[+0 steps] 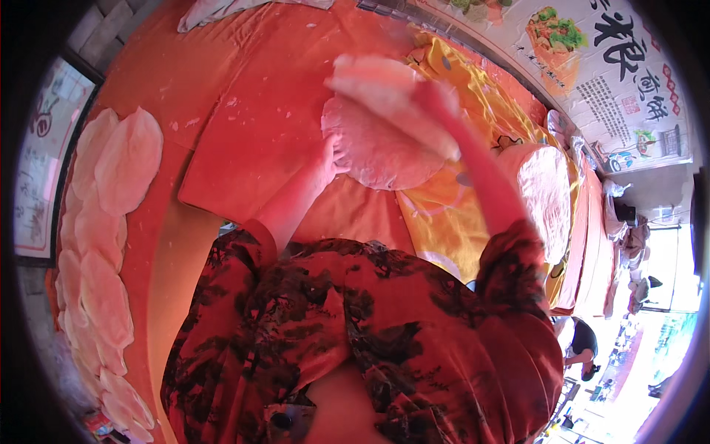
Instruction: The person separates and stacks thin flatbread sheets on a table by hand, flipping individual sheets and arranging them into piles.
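Observation:
Before me lies a thin round flatbread [383,147], partly on the red cloth and partly over a yellow cloth. Its far part is lifted and folded over as a pale, blurred flap [383,83]. My right hand [438,102], smeared by motion, grips this flap near its upper right. My left hand [334,157] rests at the flatbread's left edge, fingers spread and touching it. Whether those fingers pinch the rim is hard to see. A tall stack of flatbreads [543,200] stands to the right of my right forearm, on the yellow cloth.
Overlapping flatbreads [105,266] line the far left of the red-covered table [260,127]. The yellow patterned cloth [444,222] spreads at right. A printed banner [610,72] hangs at upper right, and a framed sign [52,161] stands at left. Another person [582,347] is in the distance.

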The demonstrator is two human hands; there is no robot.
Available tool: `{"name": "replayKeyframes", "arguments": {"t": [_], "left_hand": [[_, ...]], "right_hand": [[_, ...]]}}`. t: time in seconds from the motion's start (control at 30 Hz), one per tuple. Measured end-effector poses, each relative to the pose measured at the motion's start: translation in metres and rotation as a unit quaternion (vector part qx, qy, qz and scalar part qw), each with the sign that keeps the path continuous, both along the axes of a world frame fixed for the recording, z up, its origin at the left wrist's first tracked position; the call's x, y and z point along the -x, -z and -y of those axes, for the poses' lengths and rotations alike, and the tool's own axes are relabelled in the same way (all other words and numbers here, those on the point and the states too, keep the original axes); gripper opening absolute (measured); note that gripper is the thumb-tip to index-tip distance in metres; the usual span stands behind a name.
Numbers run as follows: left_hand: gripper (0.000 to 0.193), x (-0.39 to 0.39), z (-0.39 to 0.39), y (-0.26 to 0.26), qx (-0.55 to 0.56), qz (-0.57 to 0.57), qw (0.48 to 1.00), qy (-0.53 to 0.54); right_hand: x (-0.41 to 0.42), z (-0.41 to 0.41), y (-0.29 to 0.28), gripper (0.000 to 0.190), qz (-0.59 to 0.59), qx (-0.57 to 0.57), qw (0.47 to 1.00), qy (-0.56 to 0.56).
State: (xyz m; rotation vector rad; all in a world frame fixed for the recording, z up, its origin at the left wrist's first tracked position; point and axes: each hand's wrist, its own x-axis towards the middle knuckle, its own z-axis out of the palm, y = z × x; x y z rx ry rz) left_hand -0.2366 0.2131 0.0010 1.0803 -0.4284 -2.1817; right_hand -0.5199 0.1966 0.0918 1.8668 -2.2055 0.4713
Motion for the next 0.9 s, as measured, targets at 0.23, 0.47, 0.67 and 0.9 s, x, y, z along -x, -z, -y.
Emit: {"name": "replayKeyframes", "arguments": {"t": [0.23,0.47,0.67,0.9], "left_hand": [[0.032,0.003,-0.001,0.006,0.145,0.331,0.932,0.011],[0.028,0.018,-0.004,-0.011,0.119,0.136,0.983,0.026],[0.032,0.01,0.0,0.029,-0.035,-0.097,0.994,0.03],[0.04,0.023,0.007,0.002,-0.048,-0.214,0.976,0.006]], "right_hand": [[-0.038,-0.017,-0.207,0.023,-0.037,0.026,0.998,-0.047],[-0.068,-0.074,0.035,0.027,0.022,0.017,0.991,-0.132],[-0.111,-0.105,0.063,0.019,0.026,-0.092,0.988,-0.123],[-0.115,-0.089,0.053,0.026,0.016,-0.034,0.998,-0.055]]}}
